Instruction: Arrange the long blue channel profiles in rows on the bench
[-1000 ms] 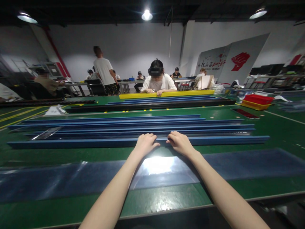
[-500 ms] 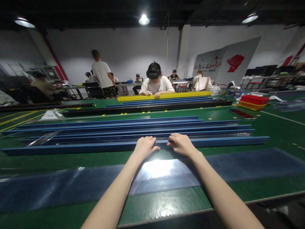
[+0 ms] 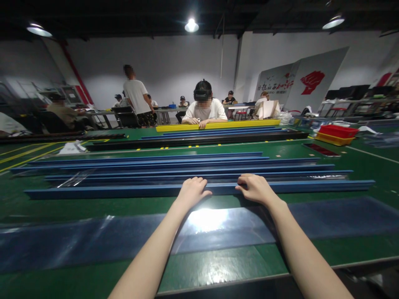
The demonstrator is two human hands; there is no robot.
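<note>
Long green table (image 3: 237,265), glossy, a lamp's glare pooled near its front edge. Workshop room: pale wall (image 3: 174,62), dark ceiling, hanging lamps (image 3: 191,25), people seated at desks farther back, one person in a white shirt standing with back turned. Across the table a co-worker (image 3: 204,110) bends over a yellow rail (image 3: 243,123); a black rail (image 3: 199,140) lies nearer, and a red bin (image 3: 336,131) sits over to the right. Front blue rail (image 3: 109,192): long, straight, narrow, matt blue on its near face, lying level and crosswise. More blue rails (image 3: 140,169) run roughly parallel just behind it; a broad clear plastic strip (image 3: 327,216) lies flat on the near side. Both of the wearer's hands are at the middle stretch of the front blue rail, a short gap of bare rail between them. Left grip (image 3: 193,192): fingers laid over the upper edge, thumb out sideways along the near face; whether it clasps, cannot tell. Right grip (image 3: 254,189): fingers curled over the same edge, thumb beneath on the near face, closed around the rail; its far ends reach well past both hands.
</note>
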